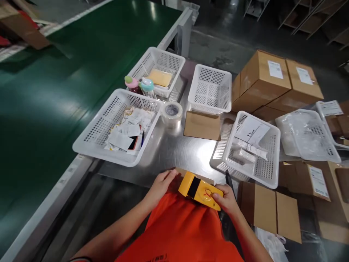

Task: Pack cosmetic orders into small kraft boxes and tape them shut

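Note:
My right hand (227,199) grips a yellow tape dispenser (203,191) with a black band across it, thumb on top. The dispenser lies over a piece of brown cardboard (208,179) at the table's near edge, close to my body. At the cardboard's left end, my left hand (163,185) has its fingers closed on the edge. Most of that cardboard is hidden beneath the dispenser, so its full shape does not show. Farther up the table lies a flat brown cardboard mailer (202,125). Left of it stand stacked rolls of clear tape (172,113).
A white basket (89,143) at left holds papers, a phone and a pen. More white baskets stand at the back (209,69) and right (276,145). Two drink bottles (147,86) sit between baskets. Cartons (272,82) are stacked right; a green conveyor belt (54,94) runs along the left.

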`<state>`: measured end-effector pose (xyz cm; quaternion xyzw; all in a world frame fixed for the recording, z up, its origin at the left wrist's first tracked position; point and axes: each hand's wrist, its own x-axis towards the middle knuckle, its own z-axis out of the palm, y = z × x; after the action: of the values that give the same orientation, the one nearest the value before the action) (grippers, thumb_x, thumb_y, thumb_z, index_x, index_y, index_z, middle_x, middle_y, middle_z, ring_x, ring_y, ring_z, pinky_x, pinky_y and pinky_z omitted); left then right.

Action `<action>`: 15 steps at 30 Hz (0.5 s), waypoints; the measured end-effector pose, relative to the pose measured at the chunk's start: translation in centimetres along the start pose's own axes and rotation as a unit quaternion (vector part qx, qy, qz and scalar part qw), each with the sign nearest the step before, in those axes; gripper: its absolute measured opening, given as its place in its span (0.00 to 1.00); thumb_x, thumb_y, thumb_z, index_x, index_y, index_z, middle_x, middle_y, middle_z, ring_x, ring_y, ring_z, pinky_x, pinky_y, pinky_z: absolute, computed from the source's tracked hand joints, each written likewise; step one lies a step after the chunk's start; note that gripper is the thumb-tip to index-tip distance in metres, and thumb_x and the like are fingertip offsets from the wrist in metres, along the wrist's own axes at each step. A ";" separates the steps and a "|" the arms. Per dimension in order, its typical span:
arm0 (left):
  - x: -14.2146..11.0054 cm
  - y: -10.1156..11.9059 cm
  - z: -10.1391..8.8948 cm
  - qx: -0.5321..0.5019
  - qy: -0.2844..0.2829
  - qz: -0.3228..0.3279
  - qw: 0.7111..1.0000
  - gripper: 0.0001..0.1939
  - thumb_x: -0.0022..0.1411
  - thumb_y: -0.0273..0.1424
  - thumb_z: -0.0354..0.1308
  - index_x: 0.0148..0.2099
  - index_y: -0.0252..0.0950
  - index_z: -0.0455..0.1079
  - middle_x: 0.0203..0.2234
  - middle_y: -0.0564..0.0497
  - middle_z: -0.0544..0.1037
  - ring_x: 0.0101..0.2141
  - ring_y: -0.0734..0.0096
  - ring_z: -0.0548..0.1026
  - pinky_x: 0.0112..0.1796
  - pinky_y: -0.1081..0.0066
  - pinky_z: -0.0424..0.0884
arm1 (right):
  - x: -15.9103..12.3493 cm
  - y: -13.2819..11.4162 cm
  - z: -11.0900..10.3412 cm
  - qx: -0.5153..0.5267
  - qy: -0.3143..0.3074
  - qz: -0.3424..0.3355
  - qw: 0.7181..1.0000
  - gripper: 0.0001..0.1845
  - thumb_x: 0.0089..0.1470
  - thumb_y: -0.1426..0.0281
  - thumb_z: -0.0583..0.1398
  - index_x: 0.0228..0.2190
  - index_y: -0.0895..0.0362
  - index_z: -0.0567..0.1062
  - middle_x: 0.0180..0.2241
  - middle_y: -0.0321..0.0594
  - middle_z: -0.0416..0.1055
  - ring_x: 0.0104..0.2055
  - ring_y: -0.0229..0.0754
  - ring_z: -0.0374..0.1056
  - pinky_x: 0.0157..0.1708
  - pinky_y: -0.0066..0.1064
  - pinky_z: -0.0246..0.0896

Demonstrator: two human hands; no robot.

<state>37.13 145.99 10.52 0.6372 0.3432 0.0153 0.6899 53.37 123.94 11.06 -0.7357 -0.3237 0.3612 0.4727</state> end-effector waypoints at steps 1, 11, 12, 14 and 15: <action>0.1 0.9 0.2 -0.063 -0.044 -0.059 0.995 0.28 0.63 0.53 0.49 0.39 0.32 0.74 0.30 0.47 0.75 0.31 0.67 0.74 0.33 0.67 0.71 | 0.0 -0.1 0.0 0.003 -0.004 0.003 1.000 0.33 0.49 0.40 0.57 0.14 0.54 0.59 0.14 0.30 0.47 0.17 0.31 0.43 0.17 0.28 0.37; 1.1 1.4 0.7 -0.067 0.015 -0.051 0.996 0.21 0.50 0.49 0.61 0.24 0.37 0.63 0.17 0.58 0.65 0.20 0.78 0.62 0.22 0.76 0.57 | 0.6 -1.8 0.1 0.008 -0.049 0.049 0.998 0.32 0.50 0.42 0.59 0.16 0.55 0.61 0.16 0.30 0.49 0.20 0.32 0.46 0.18 0.27 0.38; 1.2 1.1 0.4 -0.055 0.028 -0.046 0.997 0.20 0.49 0.48 0.61 0.23 0.37 0.63 0.17 0.58 0.65 0.20 0.77 0.63 0.22 0.76 0.58 | 0.7 -2.3 0.1 0.008 -0.062 0.059 0.996 0.31 0.51 0.42 0.59 0.16 0.55 0.60 0.17 0.30 0.49 0.21 0.32 0.45 0.19 0.27 0.38; 1.4 0.5 -0.6 -0.041 0.052 -0.044 0.997 0.19 0.47 0.47 0.60 0.22 0.37 0.63 0.16 0.57 0.66 0.20 0.77 0.64 0.22 0.75 0.58 | 0.9 -3.0 0.1 -0.002 -0.083 0.077 0.994 0.31 0.52 0.43 0.58 0.17 0.55 0.59 0.18 0.30 0.48 0.22 0.32 0.44 0.19 0.27 0.37; 1.5 0.3 -1.3 -0.036 0.063 -0.047 0.996 0.19 0.47 0.47 0.60 0.22 0.36 0.64 0.16 0.57 0.67 0.20 0.76 0.64 0.22 0.75 0.58 | 0.9 -3.3 0.0 -0.011 -0.092 0.083 0.992 0.31 0.53 0.43 0.58 0.17 0.55 0.59 0.18 0.30 0.47 0.22 0.32 0.44 0.19 0.27 0.36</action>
<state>37.75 147.83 10.17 0.5928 0.4148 0.0353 0.6894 53.39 125.88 13.94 -0.7286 -0.3076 0.4616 0.4017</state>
